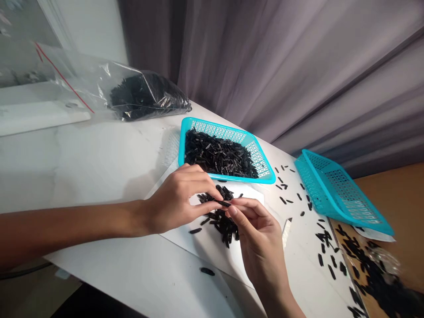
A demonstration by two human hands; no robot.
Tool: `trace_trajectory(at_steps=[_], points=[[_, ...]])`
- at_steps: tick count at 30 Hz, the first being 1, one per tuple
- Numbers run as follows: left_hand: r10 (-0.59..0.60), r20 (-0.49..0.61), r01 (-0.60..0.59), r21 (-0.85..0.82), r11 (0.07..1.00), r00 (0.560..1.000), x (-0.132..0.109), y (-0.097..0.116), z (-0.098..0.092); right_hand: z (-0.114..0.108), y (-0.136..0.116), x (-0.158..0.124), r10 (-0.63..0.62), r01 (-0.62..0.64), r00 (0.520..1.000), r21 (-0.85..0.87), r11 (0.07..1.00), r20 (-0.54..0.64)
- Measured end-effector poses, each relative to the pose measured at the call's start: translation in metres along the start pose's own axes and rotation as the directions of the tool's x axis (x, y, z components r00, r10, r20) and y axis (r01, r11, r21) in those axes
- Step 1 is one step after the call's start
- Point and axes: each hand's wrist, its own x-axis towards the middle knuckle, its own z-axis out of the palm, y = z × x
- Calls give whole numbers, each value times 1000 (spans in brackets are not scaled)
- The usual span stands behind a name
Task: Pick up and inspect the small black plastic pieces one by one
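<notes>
My left hand [180, 201] and my right hand [256, 234] meet over a small pile of black plastic pieces [222, 218] lying on a white sheet [205, 243]. Both pinch one small black piece [225, 203] between their fingertips, just above the pile. Right behind the hands stands a turquoise basket [228, 126] filled with many more of the same black pieces.
A clear plastic bag of black pieces [145, 95] lies at the back left of the white table [99, 163]. A second turquoise basket [341, 192] leans at the right edge. Loose black pieces [326, 251] are scattered to the right, and another bag of pieces [380, 274] sits at lower right.
</notes>
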Motion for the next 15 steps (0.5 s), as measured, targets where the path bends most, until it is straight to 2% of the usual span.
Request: trace_trajectory(at_steps=[11, 13, 15], points=[[21, -26, -21, 7, 1000, 999, 1, 1, -1, 0, 0, 0, -40, 41, 999, -30, 999, 16], [24, -28, -24, 9, 1000, 999, 2, 0, -1, 0, 1, 1, -97, 97, 995, -88, 991, 5], [31, -34, -31, 8, 999, 999, 1, 0, -1, -3, 2, 6, -211, 202, 977, -223, 954, -18]])
